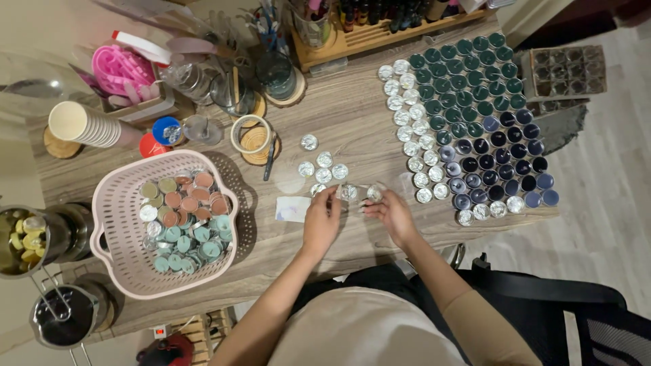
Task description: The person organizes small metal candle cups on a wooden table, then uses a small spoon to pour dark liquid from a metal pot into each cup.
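Note:
My left hand (320, 220) and my right hand (390, 211) meet over the wooden table (352, 122), fingers pinched around small silver tealight cups (359, 194) between them. A few more empty silver cups (323, 167) lie just beyond my fingers. A small white paper slip (291, 209) lies left of my left hand. To the right, rows of filled cups in green (468, 74) and dark blue (498, 169) stand in a block, edged by empty silver ones (410, 122).
A pink basket (112, 203) at left holds teal, brown and olive tealights. Behind it are stacked paper cups (85, 124), a tape roll (249, 133), glass jars (274, 71) and a wooden rack (380, 34). Metal pots (41, 237) sit at the left edge.

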